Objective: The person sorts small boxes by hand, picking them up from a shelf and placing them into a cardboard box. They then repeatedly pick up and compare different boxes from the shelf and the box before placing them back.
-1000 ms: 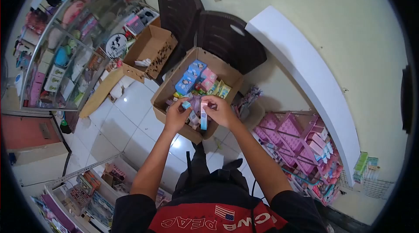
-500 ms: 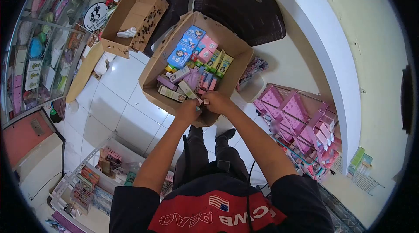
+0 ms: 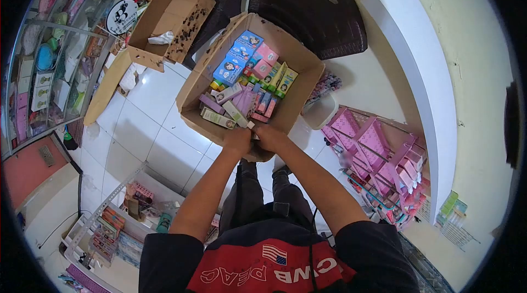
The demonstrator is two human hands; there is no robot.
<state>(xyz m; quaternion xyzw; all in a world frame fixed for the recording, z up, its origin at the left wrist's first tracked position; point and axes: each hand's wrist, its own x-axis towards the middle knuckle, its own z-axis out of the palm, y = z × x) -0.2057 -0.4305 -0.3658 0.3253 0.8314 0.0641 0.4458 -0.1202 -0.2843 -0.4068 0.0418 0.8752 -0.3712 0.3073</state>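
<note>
An open cardboard box [image 3: 192,82] holds blue boxes [image 3: 229,69], pink boxes [image 3: 267,52], yellow-green tubes [image 3: 286,81] and small cartons in lilac and white. Over its near edge, my left hand [image 3: 238,139] and my right hand [image 3: 268,136] are close together with fingers curled. Between the fingertips shows the pale end of a small item [image 3: 251,125], too little of it to name. What each hand grips lies mostly hidden behind the fingers.
Dark brown chairs [image 3: 307,7] stand behind the box. A second cardboard box [image 3: 170,10] is at the upper left, beside a glass display case [image 3: 63,68]. Pink baskets [image 3: 373,142] are on the right, near a white curved panel [image 3: 422,68].
Both hands have shifted slightly downward toward the box's near edge and remain close together. The view has moved a little, so the box and chairs appear slightly further right.
</note>
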